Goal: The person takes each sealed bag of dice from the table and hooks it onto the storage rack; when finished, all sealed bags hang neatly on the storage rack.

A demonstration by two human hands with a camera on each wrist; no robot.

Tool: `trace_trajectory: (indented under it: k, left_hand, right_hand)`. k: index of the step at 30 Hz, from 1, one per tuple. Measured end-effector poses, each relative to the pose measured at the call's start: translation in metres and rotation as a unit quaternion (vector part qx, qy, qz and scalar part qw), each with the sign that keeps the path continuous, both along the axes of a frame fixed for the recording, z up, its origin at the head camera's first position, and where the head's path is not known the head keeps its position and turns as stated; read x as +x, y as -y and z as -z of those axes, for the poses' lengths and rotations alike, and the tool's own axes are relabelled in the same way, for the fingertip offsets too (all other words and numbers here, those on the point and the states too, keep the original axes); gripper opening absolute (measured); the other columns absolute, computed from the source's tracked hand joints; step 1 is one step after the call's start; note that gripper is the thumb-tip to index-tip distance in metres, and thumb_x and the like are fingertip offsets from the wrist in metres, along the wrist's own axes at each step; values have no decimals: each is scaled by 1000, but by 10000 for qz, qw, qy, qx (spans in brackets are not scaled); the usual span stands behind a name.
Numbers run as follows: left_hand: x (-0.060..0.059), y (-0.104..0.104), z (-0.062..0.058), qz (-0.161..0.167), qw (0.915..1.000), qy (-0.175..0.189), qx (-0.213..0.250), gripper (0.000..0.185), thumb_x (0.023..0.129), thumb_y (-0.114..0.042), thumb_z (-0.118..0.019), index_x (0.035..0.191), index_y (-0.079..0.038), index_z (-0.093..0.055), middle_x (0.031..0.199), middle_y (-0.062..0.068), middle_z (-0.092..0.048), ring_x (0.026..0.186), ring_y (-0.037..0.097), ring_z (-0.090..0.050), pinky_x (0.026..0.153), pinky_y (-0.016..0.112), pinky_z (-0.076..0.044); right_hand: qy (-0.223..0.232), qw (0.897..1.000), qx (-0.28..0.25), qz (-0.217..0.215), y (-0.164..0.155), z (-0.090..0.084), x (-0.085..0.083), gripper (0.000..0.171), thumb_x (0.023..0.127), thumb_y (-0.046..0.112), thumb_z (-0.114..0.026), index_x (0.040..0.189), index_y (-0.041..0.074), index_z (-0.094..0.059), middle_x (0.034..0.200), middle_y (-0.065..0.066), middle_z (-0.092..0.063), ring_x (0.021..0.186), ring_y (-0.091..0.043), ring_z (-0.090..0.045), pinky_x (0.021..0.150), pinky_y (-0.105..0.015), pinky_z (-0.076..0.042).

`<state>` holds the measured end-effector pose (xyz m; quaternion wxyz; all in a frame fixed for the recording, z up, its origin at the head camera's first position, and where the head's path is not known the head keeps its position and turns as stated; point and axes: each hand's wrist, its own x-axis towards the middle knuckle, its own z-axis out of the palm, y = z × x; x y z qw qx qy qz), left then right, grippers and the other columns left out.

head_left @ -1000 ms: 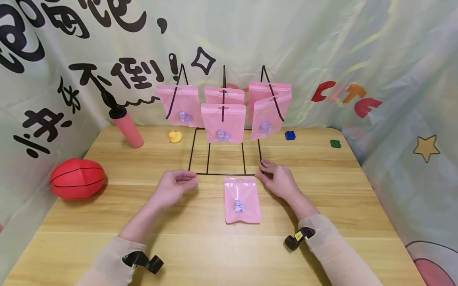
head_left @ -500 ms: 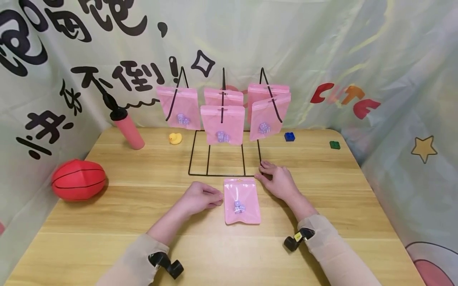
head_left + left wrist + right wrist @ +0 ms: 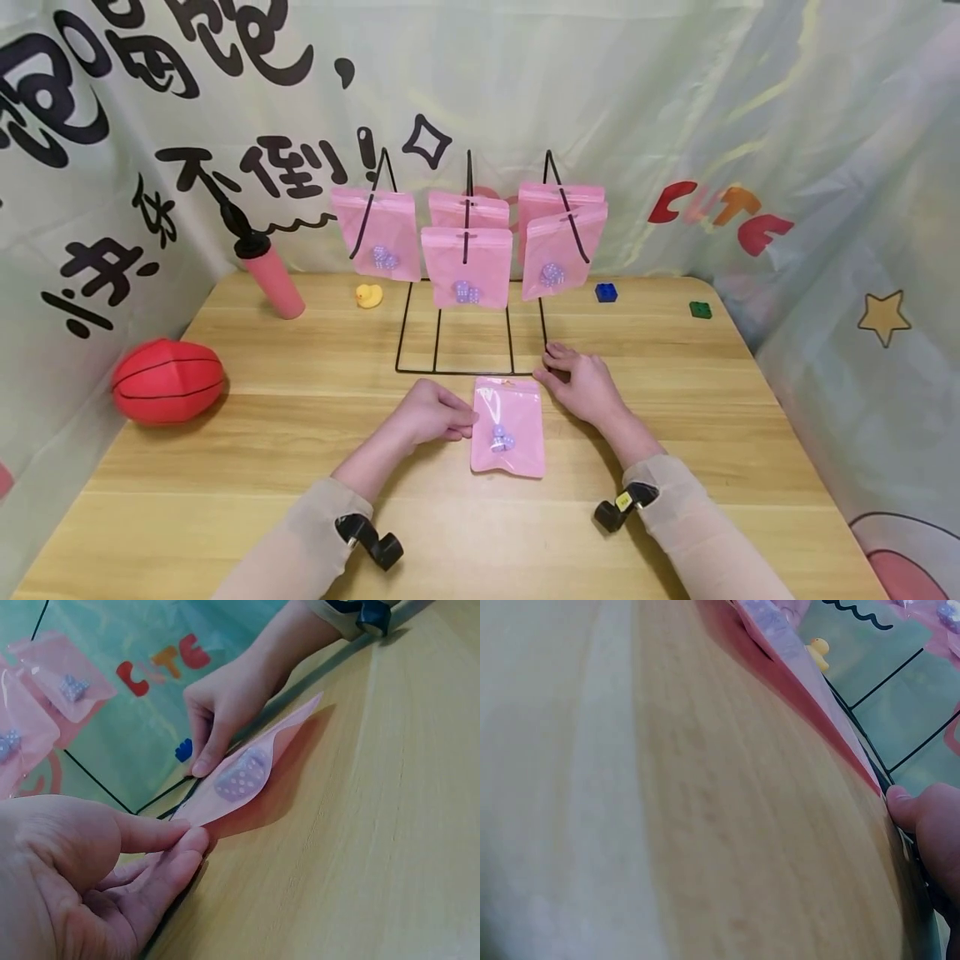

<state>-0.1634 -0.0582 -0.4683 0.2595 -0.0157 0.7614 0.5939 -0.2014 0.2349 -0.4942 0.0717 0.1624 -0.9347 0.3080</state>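
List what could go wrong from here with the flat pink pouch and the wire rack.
The left hand pinches only the edge of the pink pouch, so it may slip out as it lifts. The dice inside could slide and tip the pouch. The right hand rests at the wire rack; a nudge might sway the hanging pouches.

1. Red oval ball (image 3: 167,381) at the table's left edge.
2. Pink cylindrical pump (image 3: 268,275) leaning at back left.
3. Small yellow rubber duck (image 3: 367,295) beside it.
4. Blue block (image 3: 605,292) and green block (image 3: 701,309) at back right.
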Motion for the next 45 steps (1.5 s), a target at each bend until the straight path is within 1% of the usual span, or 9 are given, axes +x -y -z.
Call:
trace_trajectory:
  k: [8, 13, 18, 21, 24, 28, 34, 41, 45]
  left_hand:
    - [2, 2, 0, 25, 9999, -157, 11, 16, 94, -1, -79, 106, 10, -77, 84, 14, -77, 77, 20, -76, 71, 31, -66]
    - [4, 6, 0, 55, 9988, -455, 155, 14, 95, 1, -75, 106, 9, -76, 90, 14, -76, 82, 22, -76, 76, 33, -66]
    - [5, 12, -1, 111, 9955, -899, 292, 9, 99, -1, -72, 104, 6, -72, 95, 15, -71, 86, 26, -74, 79, 36, -66]
    - [5, 16, -3, 57, 9911, -1319, 155, 6, 101, -3, -71, 102, 3, -71, 94, 12, -71, 86, 26, -73, 78, 36, -65]
    - [5, 20, -4, -21, 9840, -1782, 3, 5, 101, -3, -70, 98, 0, -70, 91, 8, -71, 84, 26, -73, 74, 37, -65]
    - [4, 25, -6, -67, 9750, -2223, -26, 7, 101, -1, -70, 94, -2, -70, 88, 7, -71, 82, 29, -72, 73, 41, -64]
    - [1, 35, -14, -135, 9661, -2576, 19, 5, 101, 0, -70, 96, -2, -70, 89, 8, -71, 86, 32, -73, 79, 46, -64]
    - [-4, 53, -25, -331, 9550, -2937, 249, 7, 101, 5, -67, 99, -2, -69, 93, 13, -71, 89, 26, -72, 86, 51, -63]
    - [-3, 64, -32, -388, 9464, -3184, 370, 7, 101, 5, -66, 98, -1, -68, 92, 13, -72, 89, 28, -71, 85, 48, -63]
  right_hand:
    - [-76, 10000, 19, 12, 0, 0, -1, 47, 99, 30, -79, 130, -4, -71, 141, -20, -63, 135, -37, -58, 114, -57, -44]
    - [-184, 9998, 24, -41, 1, -1, -1, 43, 98, 24, -80, 127, -5, -72, 138, -20, -66, 133, -37, -60, 114, -56, -45]
    - [-246, 9997, 49, -69, 2, 1, -1, 42, 97, 24, -80, 126, -6, -73, 136, -20, -67, 132, -37, -61, 114, -55, -46]
    - [-234, 9997, 60, -55, 2, 1, 0, 44, 97, 26, -81, 126, -6, -73, 136, -20, -66, 132, -37, -61, 114, -56, -46]
    - [-222, 9997, 41, -43, 2, 2, 1, 46, 97, 28, -81, 127, -5, -72, 137, -21, -66, 132, -37, -60, 113, -58, -46]
    - [-175, 9998, 13, -20, 2, 2, 2, 46, 97, 28, -81, 129, -5, -71, 138, -22, -65, 133, -38, -60, 112, -59, -46]
    - [-144, 9999, -39, -6, 2, 2, 3, 46, 98, 28, -80, 128, -6, -72, 138, -22, -65, 133, -39, -60, 112, -59, -46]
    - [-139, 9999, -52, 4, 2, 0, 4, 46, 98, 28, -80, 128, -5, -72, 139, -22, -64, 133, -38, -60, 113, -58, -46]
    - [-92, 9999, -58, -2, 2, -1, 4, 46, 98, 28, -80, 129, -5, -71, 140, -21, -64, 134, -38, -59, 114, -58, -45]
